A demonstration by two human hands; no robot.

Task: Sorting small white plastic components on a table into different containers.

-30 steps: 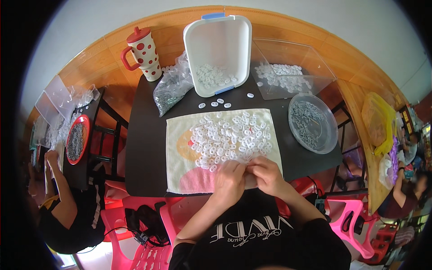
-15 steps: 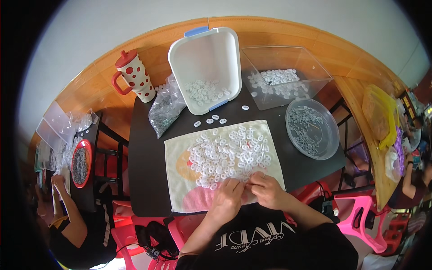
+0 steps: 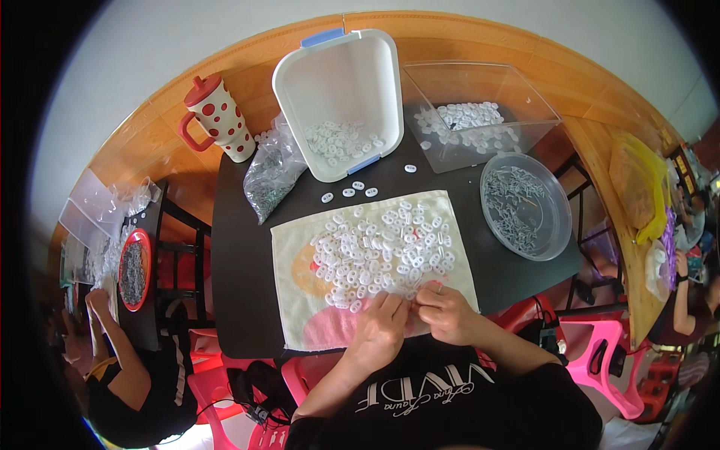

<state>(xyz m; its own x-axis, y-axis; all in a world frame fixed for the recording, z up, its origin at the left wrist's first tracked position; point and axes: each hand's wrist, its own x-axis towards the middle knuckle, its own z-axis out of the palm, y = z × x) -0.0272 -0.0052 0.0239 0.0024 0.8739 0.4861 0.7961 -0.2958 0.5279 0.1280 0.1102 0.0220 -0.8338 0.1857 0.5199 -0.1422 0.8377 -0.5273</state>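
Note:
My left hand (image 3: pixel 381 328) and my right hand (image 3: pixel 445 311) meet at the near side of a heap of small white oval plastic pieces (image 3: pixel 375 251). The fingers of both are closed in a pinch, thumbs and fingertips almost touching. Whatever sits between the fingertips is too small and covered to make out. Each piece in the heap has two holes or dark spots. Beneath them lies a cream towel (image 3: pixel 296 244) with pink and orange patches, spread on a dark table (image 3: pixel 240 300).
Beyond the towel stand a white bin (image 3: pixel 341 82) with more ovals, a clear box (image 3: pixel 487 97) of white pieces, a bag of small grey parts (image 3: pixel 270 176) and a spotted tumbler (image 3: pixel 220 120). A round tub (image 3: pixel 551 225) holds grey screw-like parts. Another person's hands (image 3: pixel 97 300) work at left.
The view has shifted slightly, so the table things sit a little higher in the picture. My hands stay pinched together at the same spot by the heap.

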